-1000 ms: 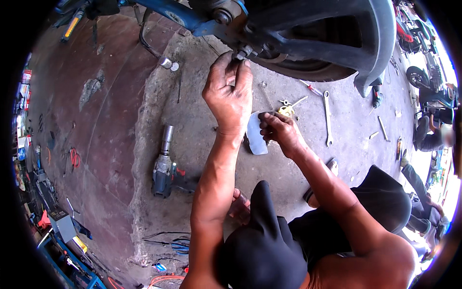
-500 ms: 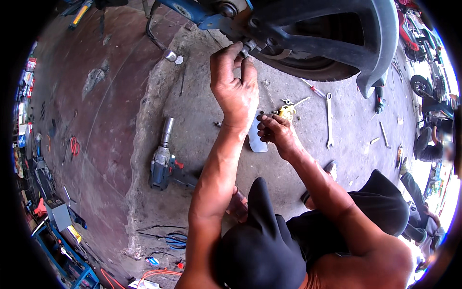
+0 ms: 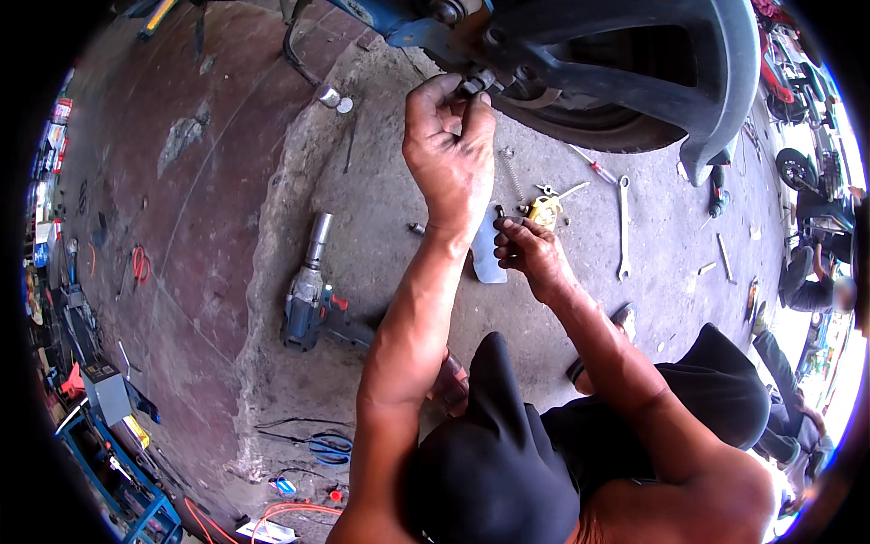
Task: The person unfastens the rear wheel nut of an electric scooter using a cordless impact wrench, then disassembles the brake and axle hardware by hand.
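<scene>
My left hand [image 3: 449,163] reaches up to the underside of a raised motorcycle wheel assembly. Its thumb and fingers pinch a small metal fitting [image 3: 480,82], nut- or bolt-like, beside the black wheel [image 3: 598,131]. Lower and to the right, my right hand [image 3: 539,260] is closed, thumb against forefinger, with a small dark pin-like piece [image 3: 500,211] sticking up from the pinch. Under that hand a grey-blue flat plate [image 3: 489,263] lies on the floor. A yellow part [image 3: 546,210] and a thin coil spring [image 3: 514,172] lie close by.
A blue frame arm [image 3: 417,34] runs in beside the wheel. On the concrete lie an impact wrench [image 3: 308,304] with a long socket, a combination wrench [image 3: 623,227] and a screwdriver [image 3: 598,170]. A blue tool rack [image 3: 113,480] stands at lower left; another person [image 3: 802,276] sits at far right.
Wheel and floor things sit slightly shifted in the picture. The left hand stays at the metal fitting, thumb a little farther out. The dark piece in the right hand now stands out more plainly.
</scene>
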Action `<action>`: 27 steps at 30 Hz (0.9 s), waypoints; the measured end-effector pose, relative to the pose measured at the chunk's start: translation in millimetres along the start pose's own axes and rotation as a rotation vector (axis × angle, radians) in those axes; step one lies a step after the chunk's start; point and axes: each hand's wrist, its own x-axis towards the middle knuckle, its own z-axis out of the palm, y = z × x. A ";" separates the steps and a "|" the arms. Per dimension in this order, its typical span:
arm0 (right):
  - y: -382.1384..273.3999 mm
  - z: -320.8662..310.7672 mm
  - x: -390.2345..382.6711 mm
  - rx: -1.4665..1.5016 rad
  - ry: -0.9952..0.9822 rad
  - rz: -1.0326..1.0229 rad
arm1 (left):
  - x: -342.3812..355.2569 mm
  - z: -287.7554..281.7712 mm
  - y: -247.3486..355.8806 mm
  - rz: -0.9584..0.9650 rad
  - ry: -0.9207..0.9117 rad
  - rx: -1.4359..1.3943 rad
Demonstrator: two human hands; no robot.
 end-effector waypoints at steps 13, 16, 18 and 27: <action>2.6 2.1 7.1 -0.007 -0.016 0.007 | -6.2 -11.4 -4.0 -0.076 -0.004 -0.092; 3.8 2.0 7.4 0.005 -0.017 0.022 | -6.4 -4.4 -3.4 -0.049 -0.011 -0.145; 3.3 2.9 6.6 0.003 -0.017 0.022 | -7.2 -4.3 -7.1 0.001 -0.007 -0.086; 4.8 3.6 8.8 -0.004 -0.028 0.037 | -2.1 -5.5 -15.8 0.205 -0.039 0.220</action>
